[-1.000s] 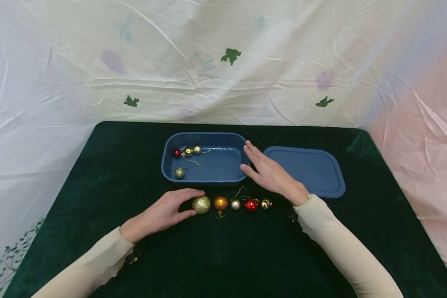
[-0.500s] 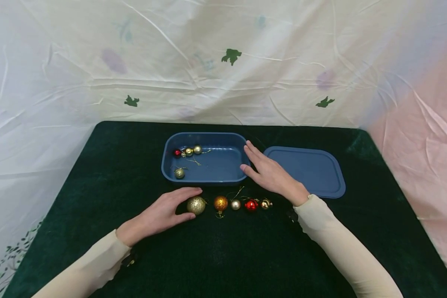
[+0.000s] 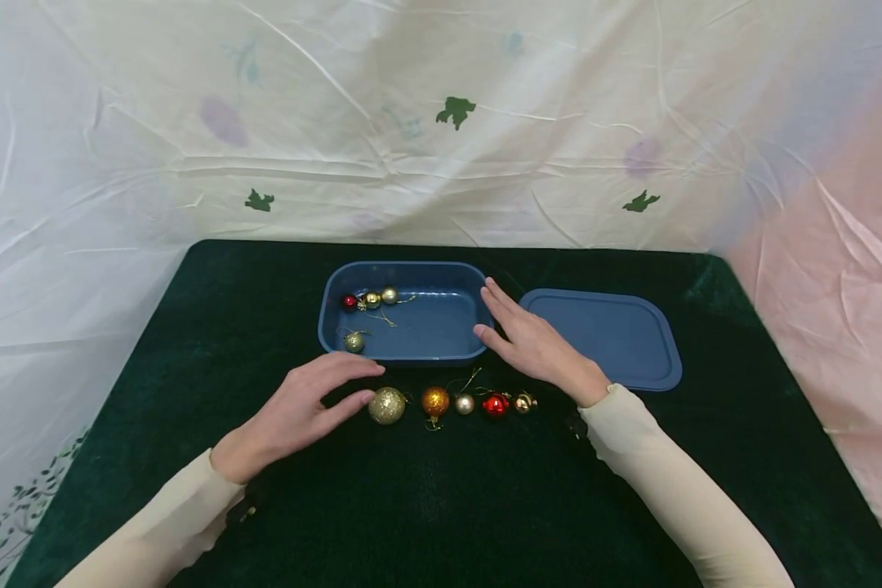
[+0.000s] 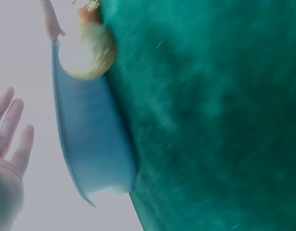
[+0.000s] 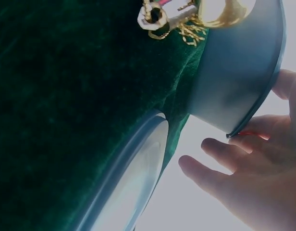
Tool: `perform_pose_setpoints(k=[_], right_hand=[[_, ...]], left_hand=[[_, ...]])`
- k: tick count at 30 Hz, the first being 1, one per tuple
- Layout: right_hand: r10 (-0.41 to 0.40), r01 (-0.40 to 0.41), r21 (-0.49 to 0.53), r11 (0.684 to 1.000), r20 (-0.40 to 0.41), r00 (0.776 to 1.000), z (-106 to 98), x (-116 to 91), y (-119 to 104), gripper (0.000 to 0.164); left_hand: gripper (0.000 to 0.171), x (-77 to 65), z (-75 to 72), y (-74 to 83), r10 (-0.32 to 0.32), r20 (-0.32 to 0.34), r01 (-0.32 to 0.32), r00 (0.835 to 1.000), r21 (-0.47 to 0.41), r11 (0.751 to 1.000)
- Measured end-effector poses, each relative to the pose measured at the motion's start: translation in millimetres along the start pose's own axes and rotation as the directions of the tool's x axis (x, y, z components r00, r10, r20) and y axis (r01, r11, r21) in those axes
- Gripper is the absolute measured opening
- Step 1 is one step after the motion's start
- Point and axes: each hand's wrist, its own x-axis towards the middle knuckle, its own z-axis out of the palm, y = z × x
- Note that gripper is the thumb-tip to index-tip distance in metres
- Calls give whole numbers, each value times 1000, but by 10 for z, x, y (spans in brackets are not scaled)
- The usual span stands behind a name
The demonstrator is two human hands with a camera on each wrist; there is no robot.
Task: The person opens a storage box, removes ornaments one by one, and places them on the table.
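Note:
My left hand [image 3: 297, 412] hovers just left of a large gold glitter Christmas bauble [image 3: 387, 406], fingers spread and holding nothing; the left wrist view shows that hand [image 4: 8, 154] apart from the bauble [image 4: 92, 53]. To the right of it, in a row, lie an orange glitter bauble [image 3: 435, 401], a small pale gold bauble [image 3: 465, 403], a shiny red bauble [image 3: 496, 404] and a shiny gold bauble [image 3: 524, 403]. My right hand [image 3: 536, 343] rests with extended fingers on the right rim of a blue box [image 3: 404, 358]; the right wrist view shows its thumb and fingers at that rim.
Inside the box, toward its left, sit a small red bauble [image 3: 349, 302], two gold ones and a glitter bauble [image 3: 354, 341]. A blue lid [image 3: 603, 339] lies flat to the box's right. Dark green cloth [image 3: 441, 506] covers the table; pale fabric hangs behind.
The large gold bauble has shifted slightly left, away from the orange one. My left hand has let it go and drawn back up and left. The right hand stays put.

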Motion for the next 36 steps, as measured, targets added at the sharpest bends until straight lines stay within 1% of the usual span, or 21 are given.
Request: perform_pose_setpoints(k=[3, 6, 9, 11, 16, 21, 25, 30, 33, 36], right_hand=[[-1, 1, -1, 1000, 0, 1000, -3, -3, 6, 75], [0, 0, 3, 1000, -2, 1000, -8, -7, 12, 75], [0, 0, 4, 1000, -7, 1000, -8, -13, 21, 75], [-1, 1, 4, 1000, -9, 1000, -7, -17, 24, 75], [3, -2, 9, 1000, -7, 1000, 5, -20, 18, 76], [7, -7, 8, 1000, -5, 1000, 13, -20, 9, 76], [5, -5, 6, 1000, -8, 1000, 15, -22, 7, 76], [0, 0, -2, 1000, -13, 1000, 14, -30, 3, 76], [0, 0, 1, 1000, -13, 1000, 10, -34, -2, 75], [0, 0, 8, 1000, -11, 1000, 7, -34, -7, 75]], left_hand=[[36, 97, -78, -35, 3, -49, -3, 999, 6, 1000], [36, 228, -142, -83, -9, -80, 10, 997, 6, 1000], [35, 386, -189, -139, -25, -89, 26, 996, 4, 1000], [36, 491, -205, -189, -38, -81, 38, 996, 2, 999], [40, 692, -207, -343, -81, -25, 81, 996, 7, 997], [48, 810, -194, -468, -135, 39, 134, 990, 29, 991], [55, 895, -189, -565, -196, 97, 192, 976, 50, 980], [58, 1005, -170, -640, -264, 143, 257, 954, 70, 964], [58, 1064, -151, -673, -291, 172, 280, 941, 84, 956], [57, 1115, -131, -713, -309, 197, 290, 930, 119, 950]])
